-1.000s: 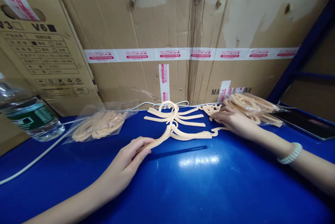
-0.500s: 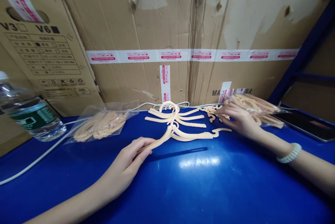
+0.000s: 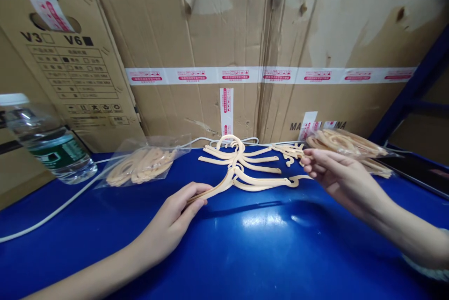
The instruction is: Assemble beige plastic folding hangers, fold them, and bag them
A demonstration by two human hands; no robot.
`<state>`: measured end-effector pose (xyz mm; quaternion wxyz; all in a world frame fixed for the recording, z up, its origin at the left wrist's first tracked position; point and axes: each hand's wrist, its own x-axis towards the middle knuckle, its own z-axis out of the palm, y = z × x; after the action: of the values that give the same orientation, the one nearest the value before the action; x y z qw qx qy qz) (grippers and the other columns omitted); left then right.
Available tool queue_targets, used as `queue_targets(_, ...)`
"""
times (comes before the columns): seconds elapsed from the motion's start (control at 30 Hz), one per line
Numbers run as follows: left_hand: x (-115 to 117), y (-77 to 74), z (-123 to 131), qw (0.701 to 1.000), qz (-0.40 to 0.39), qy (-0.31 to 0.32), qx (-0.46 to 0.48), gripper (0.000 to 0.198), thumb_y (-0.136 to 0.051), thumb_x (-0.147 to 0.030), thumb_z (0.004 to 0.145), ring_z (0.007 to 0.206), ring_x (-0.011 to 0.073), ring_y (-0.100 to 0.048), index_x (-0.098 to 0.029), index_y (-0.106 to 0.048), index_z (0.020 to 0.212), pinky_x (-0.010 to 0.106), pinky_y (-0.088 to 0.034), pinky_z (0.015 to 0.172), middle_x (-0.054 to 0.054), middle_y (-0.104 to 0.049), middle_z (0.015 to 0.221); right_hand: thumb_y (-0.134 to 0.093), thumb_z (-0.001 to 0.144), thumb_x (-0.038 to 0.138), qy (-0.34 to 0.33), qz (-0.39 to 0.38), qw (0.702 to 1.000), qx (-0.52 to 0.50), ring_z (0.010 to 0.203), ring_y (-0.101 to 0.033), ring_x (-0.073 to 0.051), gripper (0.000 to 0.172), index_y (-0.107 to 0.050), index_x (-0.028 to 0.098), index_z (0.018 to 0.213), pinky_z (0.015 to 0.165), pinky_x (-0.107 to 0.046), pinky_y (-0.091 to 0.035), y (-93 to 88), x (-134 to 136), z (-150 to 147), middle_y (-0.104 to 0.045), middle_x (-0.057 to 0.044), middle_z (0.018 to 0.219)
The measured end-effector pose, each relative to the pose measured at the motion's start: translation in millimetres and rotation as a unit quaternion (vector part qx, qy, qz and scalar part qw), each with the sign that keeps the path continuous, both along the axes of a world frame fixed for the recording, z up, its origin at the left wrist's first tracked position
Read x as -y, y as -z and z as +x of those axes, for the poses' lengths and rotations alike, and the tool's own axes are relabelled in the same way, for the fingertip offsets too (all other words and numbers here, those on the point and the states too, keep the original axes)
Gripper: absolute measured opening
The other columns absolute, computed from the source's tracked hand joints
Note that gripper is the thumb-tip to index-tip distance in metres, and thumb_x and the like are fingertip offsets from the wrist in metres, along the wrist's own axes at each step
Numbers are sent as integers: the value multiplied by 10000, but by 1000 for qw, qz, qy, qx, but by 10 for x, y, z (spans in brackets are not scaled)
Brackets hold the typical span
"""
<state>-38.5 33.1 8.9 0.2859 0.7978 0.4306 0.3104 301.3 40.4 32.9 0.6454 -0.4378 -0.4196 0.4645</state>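
Observation:
My left hand (image 3: 185, 209) is closed around the left arm of a beige plastic clothes hanger (image 3: 224, 183). Its hook points away from me, and the free arm reaches right, with a small hook-shaped piece (image 3: 294, 181) at its tip. Behind it, several more beige hanger parts (image 3: 259, 167) lie spread on the blue tabletop. My right hand (image 3: 342, 181) is raised at the right, thumb and fingers pinched together; what they hold, if anything, is too small to make out. Just left of those fingertips lies a pile of small beige hook pieces (image 3: 287, 150).
Clear bags of beige hangers lie at left (image 3: 140, 167) and right (image 3: 347, 143). A water bottle (image 3: 52, 146) stands at far left beside a white cable (image 3: 66, 204). A dark phone-like device (image 3: 417, 169) lies far right. Taped cardboard (image 3: 196, 38) walls the back.
My right hand has drawn back from the pile of small pieces toward me, turning with fingers pinched. My left hand keeps its hold on the hanger. The whole view has shifted slightly.

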Motion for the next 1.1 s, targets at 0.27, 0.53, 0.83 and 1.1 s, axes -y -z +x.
queue_targets(0.27,-11,13,-13,1000,-3,6,-1,258,-421,-347,990,980,203,-596,-257,-591,1163,283,-470,882,26,-645,1069,-827,698,250,-52,-57,997,-7,851,-715,-174,440,-615,269,1083,678,-245,-593,184,-60,-3,-751,-39,967)
queue_targets(0.53,-27,40,-18,1000,-11,6,10,230,-427,-378,995,1017,196,-601,-300,-583,1145,266,-465,883,-14,-647,1093,-864,651,330,-137,-78,985,62,829,-686,-168,249,-714,180,782,735,-261,-588,150,-77,44,-728,-58,898)
queue_targets(0.83,-41,62,-45,1000,-15,9,2,222,-432,-386,998,1098,202,-584,-329,-559,1171,264,-457,898,-32,-633,1162,-867,652,297,-213,-130,967,59,671,-646,-74,229,-735,149,765,603,-134,-561,116,-61,50,-708,-18,784)
queue_targets(1.1,-38,70,-44,1000,15,4,5,210,-450,-370,986,1074,186,-600,-334,-578,1149,238,-470,883,-42,-647,1128,-830,717,296,-257,-171,950,41,692,-709,-122,229,-681,133,775,629,-170,-575,100,-55,30,-732,-56,730)
